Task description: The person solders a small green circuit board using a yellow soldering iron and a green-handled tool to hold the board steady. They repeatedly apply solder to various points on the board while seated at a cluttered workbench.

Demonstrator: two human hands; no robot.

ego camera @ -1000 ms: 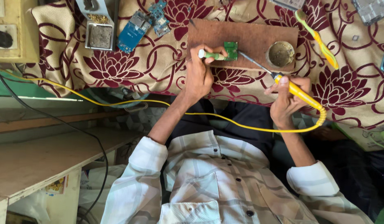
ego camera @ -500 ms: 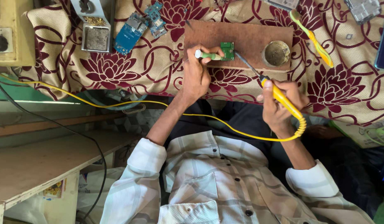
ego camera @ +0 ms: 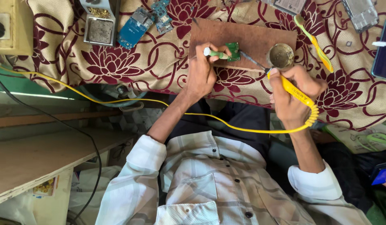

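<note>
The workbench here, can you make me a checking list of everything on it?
Surface: floral cloth with a brown board on top.
Job's things: small green circuit board on the brown board; yellow soldering iron; green-handled tool; round tin.
Clutter: blue circuit boards, metal tray, yellow toothbrush.
Hands: left hand grips the green-handled tool; right hand grips the soldering iron.
Cables: yellow cord; black cable.
Surroundings: wooden shelf.

A small green circuit board (ego camera: 232,51) lies flat on a brown wooden board (ego camera: 243,37). A green-and-white tool (ego camera: 216,53) lies level against its left edge. A yellow soldering iron (ego camera: 295,92) slants, its metal tip reaching the circuit board's right edge.
</note>
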